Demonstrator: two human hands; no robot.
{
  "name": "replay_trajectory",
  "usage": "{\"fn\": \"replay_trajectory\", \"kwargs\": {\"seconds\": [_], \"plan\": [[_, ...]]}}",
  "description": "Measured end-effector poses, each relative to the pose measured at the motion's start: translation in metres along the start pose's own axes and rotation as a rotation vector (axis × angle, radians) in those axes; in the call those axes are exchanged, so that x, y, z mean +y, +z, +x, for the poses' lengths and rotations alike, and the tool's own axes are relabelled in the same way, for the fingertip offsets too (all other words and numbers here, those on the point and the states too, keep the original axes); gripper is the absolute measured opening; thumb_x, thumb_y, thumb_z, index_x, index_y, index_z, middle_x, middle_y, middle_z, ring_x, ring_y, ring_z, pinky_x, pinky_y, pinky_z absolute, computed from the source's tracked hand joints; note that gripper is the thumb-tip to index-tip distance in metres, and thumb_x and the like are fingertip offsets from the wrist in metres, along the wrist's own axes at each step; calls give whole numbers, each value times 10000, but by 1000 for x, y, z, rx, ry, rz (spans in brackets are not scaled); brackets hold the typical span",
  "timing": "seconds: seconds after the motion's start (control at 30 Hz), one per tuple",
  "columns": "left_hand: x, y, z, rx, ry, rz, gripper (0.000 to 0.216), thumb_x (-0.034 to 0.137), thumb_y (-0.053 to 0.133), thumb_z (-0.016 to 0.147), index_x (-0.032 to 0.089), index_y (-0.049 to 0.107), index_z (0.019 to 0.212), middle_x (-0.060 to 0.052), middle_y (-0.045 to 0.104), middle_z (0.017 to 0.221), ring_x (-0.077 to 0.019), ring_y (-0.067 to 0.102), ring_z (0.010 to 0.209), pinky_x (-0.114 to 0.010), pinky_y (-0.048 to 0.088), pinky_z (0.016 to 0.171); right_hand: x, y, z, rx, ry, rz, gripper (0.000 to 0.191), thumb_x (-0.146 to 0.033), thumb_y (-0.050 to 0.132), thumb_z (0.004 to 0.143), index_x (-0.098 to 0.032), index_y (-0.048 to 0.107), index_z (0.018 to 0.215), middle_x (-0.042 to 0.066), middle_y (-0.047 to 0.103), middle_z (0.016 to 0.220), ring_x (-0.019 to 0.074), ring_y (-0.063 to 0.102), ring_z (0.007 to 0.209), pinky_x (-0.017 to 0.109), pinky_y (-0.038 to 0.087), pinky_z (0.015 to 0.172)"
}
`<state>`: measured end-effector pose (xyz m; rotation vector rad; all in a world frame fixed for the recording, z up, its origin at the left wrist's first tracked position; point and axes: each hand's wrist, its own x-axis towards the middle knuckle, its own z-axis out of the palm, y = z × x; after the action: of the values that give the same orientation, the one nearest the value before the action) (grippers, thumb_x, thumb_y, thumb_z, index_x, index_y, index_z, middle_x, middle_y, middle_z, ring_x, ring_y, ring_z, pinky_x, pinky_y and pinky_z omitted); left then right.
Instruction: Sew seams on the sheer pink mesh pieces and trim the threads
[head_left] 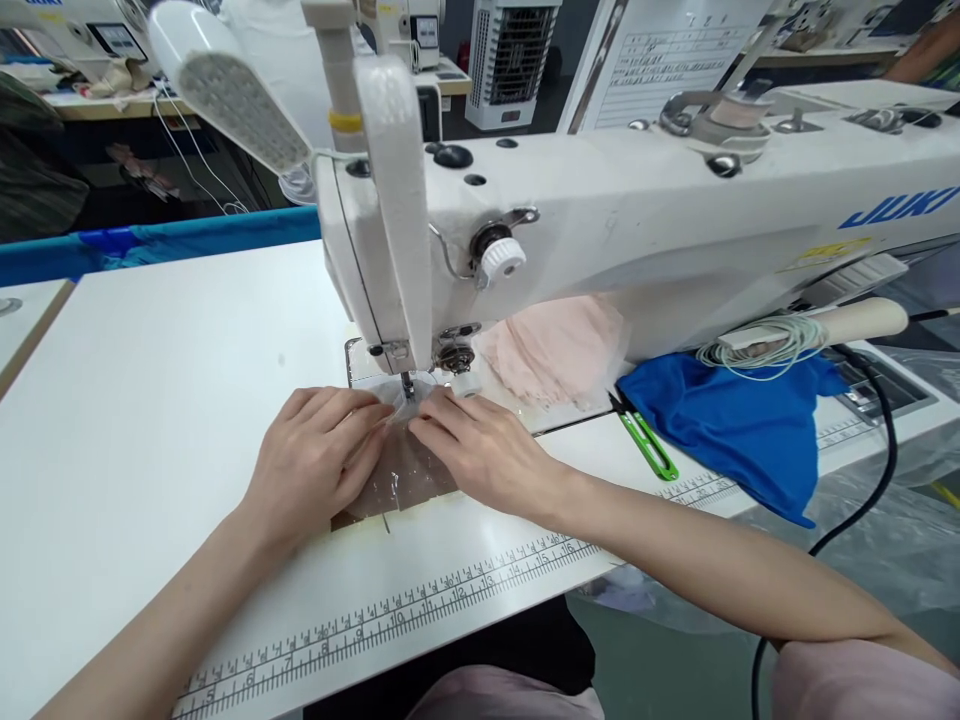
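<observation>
Table (pixel 150 400) — fabric (pixel 409 478) half-hidden under left hand (pixel 315 455)

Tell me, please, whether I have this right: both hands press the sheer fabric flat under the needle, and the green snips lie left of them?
Not quite: the head view shows the green snips lying right of the hands, beside the blue cloth. The left hand and right hand do press the sheer fabric flat under the needle.
</observation>
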<state>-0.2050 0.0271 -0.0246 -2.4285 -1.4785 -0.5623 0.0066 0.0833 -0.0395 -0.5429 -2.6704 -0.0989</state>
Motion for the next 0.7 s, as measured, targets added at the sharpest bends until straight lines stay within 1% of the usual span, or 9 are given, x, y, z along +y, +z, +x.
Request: {"fn": "replay_trajectory", "kwargs": {"seconds": [0.07, 0.13, 0.27, 0.37, 0.43, 0.5, 0.57, 0.63, 0.7], "plan": [[-1, 1, 0, -39, 10, -43, 284, 201, 418, 967, 220, 642, 1141, -47, 708, 1164, -224, 657, 1020, -413, 467, 890, -2, -1, -1, -52, 22, 39, 346, -3, 346, 916, -83, 621, 1110, 164, 627, 1232, 248, 615, 1034, 356, 578, 726], [-2, 3, 0, -93, 25, -93, 317, 200, 402, 975, 238, 636, 1185, -39, 695, 1201, -222, 644, 1060, -425, 450, 938, -2, -2, -1, -97, 46, 78, 354, 4, 361, 892, -71, 607, 1134, 170, 591, 1308, 269, 595, 1110, 372, 591, 749], [1, 6, 1, -150, 29, -163, 323, 214, 414, 973, 235, 644, 1200, -54, 693, 1139, -217, 634, 1024, -450, 433, 990, 4, 1, -2, -125, 109, 107, 299, -36, 401, 872, -62, 621, 1073, 191, 623, 1270, 274, 605, 1114, 386, 598, 782], [7, 9, 1, -132, 50, -130, 312, 252, 434, 971, 200, 663, 1176, -82, 682, 1088, -228, 627, 1007, -463, 438, 1013, 10, 4, -2, -89, 123, 130, 283, -63, 420, 870, -73, 618, 1072, 174, 667, 1202, 245, 618, 1105, 353, 592, 790], [11, 11, -1, -108, 60, -92, 309, 282, 466, 963, 174, 673, 1165, -102, 679, 1112, -249, 624, 1057, -478, 424, 1051, 14, 5, -2, -47, 127, 139, 304, -71, 427, 880, -75, 608, 1124, 148, 709, 1109, 234, 622, 1113, 335, 589, 776], [16, 13, -3, -87, 74, -44, 322, 299, 489, 960, 145, 666, 1180, -123, 671, 1194, -270, 605, 1151, -489, 393, 1101, 17, 6, -2, -11, 119, 129, 315, -94, 432, 912, -73, 603, 1175, 136, 728, 1067, 233, 626, 1124, 336, 586, 781], [20, 14, -5, -66, 91, 15, 354, 318, 489, 967, 119, 643, 1216, -140, 660, 1258, -277, 592, 1205, -492, 374, 1127, 19, 7, -3, 7, 99, 104, 306, -136, 432, 952, -82, 621, 1185, 133, 727, 1100, 235, 632, 1133, 345, 581, 816], [24, 15, -6, -58, 103, 66, 396, 346, 477, 977, 98, 617, 1251, -154, 663, 1262, -279, 607, 1200, -500, 365, 1137, 20, 7, -3, 10, 89, 77, 303, -169, 428, 975, -95, 649, 1169, 123, 720, 1142, 233, 642, 1129, 348, 576, 844], [26, 15, -6, -62, 101, 95, 418, 370, 471, 980, 90, 613, 1256, -164, 671, 1244, -285, 627, 1176, -520, 357, 1140, 21, 7, -3, 11, 90, 64, 307, -177, 431, 979, -99, 659, 1168, 112, 724, 1141, 231, 649, 1126, 347, 574, 856]]}}
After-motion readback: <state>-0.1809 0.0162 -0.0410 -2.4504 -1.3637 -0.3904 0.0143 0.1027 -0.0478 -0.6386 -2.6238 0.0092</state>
